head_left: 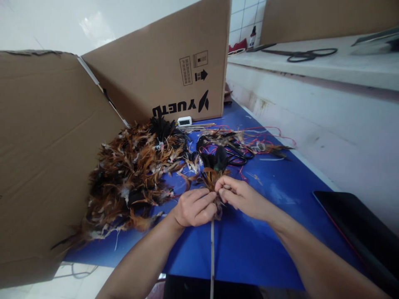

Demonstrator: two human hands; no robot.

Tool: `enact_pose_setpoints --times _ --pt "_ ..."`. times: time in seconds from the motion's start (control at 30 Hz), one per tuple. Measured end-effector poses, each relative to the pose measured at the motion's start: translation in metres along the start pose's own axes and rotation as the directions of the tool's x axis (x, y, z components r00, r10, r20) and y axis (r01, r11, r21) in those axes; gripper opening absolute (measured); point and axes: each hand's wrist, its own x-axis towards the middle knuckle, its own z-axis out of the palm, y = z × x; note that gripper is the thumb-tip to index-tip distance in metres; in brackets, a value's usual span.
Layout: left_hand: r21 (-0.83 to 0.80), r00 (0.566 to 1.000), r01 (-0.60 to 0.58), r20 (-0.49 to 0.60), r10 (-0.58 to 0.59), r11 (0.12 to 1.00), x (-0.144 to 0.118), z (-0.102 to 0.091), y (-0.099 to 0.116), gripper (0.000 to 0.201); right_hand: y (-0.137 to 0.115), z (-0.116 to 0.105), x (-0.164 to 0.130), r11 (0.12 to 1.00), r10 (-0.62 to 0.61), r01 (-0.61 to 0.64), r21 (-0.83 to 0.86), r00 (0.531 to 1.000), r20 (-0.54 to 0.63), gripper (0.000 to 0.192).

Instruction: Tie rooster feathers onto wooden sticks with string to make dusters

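Note:
Between my hands is a feather duster (212,176), brown and black feathers bunched round the far end of a thin stick (212,253) that runs back toward me. My left hand (198,206) is closed around the base of the feathers, where they meet the stick. Thumb and forefinger of my right hand (235,195) pinch at the same spot from the right; what is between those fingertips is too small to make out. A big heap of loose brown feathers (137,166) lies left of my hands. Black-handled scissors (238,155) rest just beyond the duster.
Cardboard panels (149,62) wall off the left and back of the blue table (264,245). A small white digital timer (184,121), thin sticks (202,125) and red string (274,129) lie toward the back. A black tablet-like slab (358,232) sits at right; large scissors (308,55) lie on the ledge.

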Motion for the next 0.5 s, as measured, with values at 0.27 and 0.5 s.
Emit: enact_pose_setpoints --times 0.27,0.5 --pt "-0.005 1.0 -0.002 -0.002 0.002 1.0 0.0018 -0.0008 0.0003 0.002 0.0034 0.002 0.0011 0.999 -0.028 0.028 0.028 0.999 0.016 0.009" --pt "-0.014 1.0 0.001 -0.009 -0.001 1.0 0.0006 0.0003 -0.0002 0.002 0.0001 0.0014 0.0003 1.0 -0.016 0.016 -0.009 1.0 -0.008 0.008"
